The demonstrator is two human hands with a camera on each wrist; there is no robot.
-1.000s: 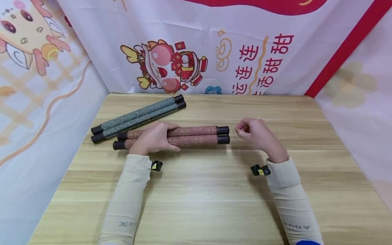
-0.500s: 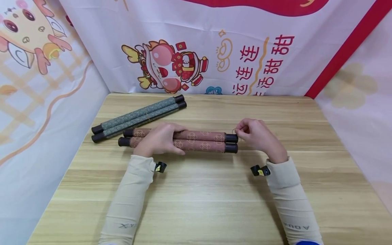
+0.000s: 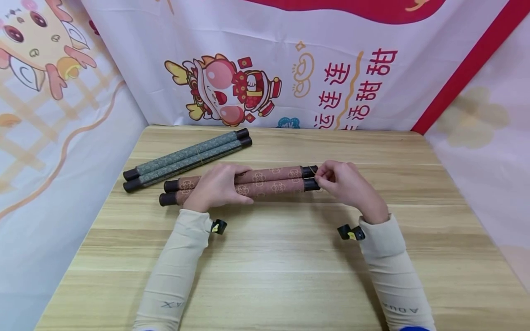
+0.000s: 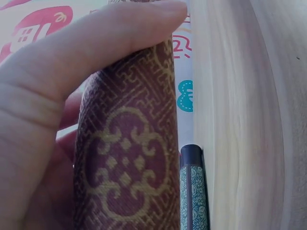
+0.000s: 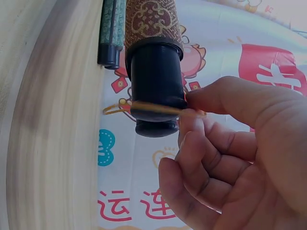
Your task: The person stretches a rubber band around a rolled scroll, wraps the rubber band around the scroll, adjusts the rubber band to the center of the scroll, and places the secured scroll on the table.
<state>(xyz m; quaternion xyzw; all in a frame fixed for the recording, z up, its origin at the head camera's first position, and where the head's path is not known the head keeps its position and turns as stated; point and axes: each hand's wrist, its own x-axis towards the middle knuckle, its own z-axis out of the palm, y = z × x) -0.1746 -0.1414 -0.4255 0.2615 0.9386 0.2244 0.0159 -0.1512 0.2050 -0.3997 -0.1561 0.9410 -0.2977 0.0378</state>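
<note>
Two red-brown hanging scrolls (image 3: 273, 187) with gold patterns and black end knobs lie side by side, tilted slightly up to the right. My left hand (image 3: 217, 186) grips both around their left-middle part, with the thumb along the near scroll in the left wrist view. At their right end, my right hand (image 3: 348, 186) pinches a thin tan rubber band (image 5: 153, 108) between thumb and fingertips. In the right wrist view the band crosses the black knob (image 5: 156, 76); its far side is partly hidden.
Behind and left, a pair of green scrolls (image 3: 194, 151) with black ends lies slanted on the wooden table (image 3: 265, 266), a thin band around their middle. A printed cloth (image 3: 256, 41) hangs along the table's back edge; more cloth stands at both sides.
My left hand has brought the red-brown scrolls rightward, and their right ends have risen to the right hand. The rubber band, earlier apart from them, now lies across the black knobs.
</note>
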